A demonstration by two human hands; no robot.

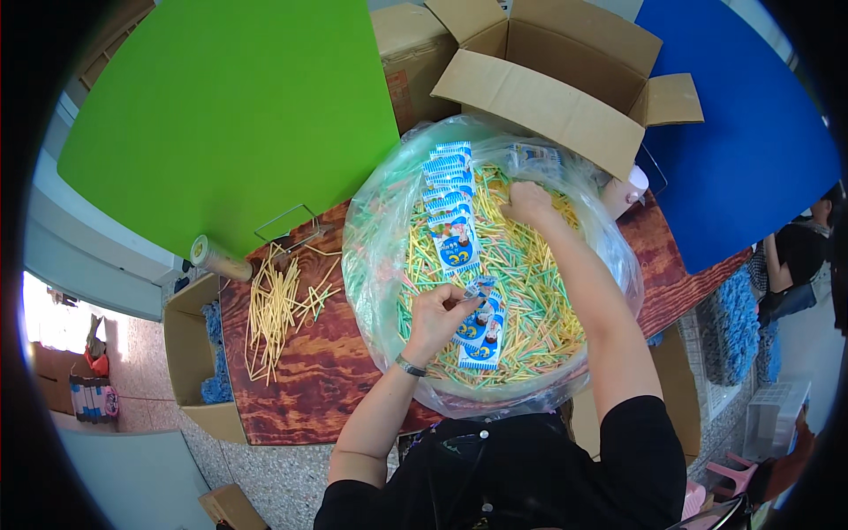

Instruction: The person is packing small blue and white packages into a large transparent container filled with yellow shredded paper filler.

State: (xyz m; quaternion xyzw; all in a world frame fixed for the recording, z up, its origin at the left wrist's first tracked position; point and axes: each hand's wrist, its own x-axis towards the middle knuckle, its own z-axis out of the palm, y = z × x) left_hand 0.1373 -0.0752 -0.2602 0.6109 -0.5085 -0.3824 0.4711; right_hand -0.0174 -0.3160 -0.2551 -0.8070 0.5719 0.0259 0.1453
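A large clear plastic bag [367, 296] lies open on the table, full of thin pastel sticks [539, 300] in yellow, green and pink. Over the sticks runs a line of blue-and-white packets [455, 243], overlapping at the far end; more packets [480, 340] lie nearer me. My left hand [435, 322] is closed, thumb and fingers pinching the end of a blue-and-white packet [481, 287]. Farther off to the right, my right hand [530, 205] reaches down among the sticks with its fingers curled. What those fingers hold, if anything, is hidden.
Loose pale sticks [276, 305] lie on the red-brown wooden table [309, 402] at left, beside a cylindrical container [221, 259]. An open cardboard box [548, 102] stands behind the bag. Green [247, 115] and blue [724, 115] panels flank it. A pinkish-white container [625, 190] is at right.
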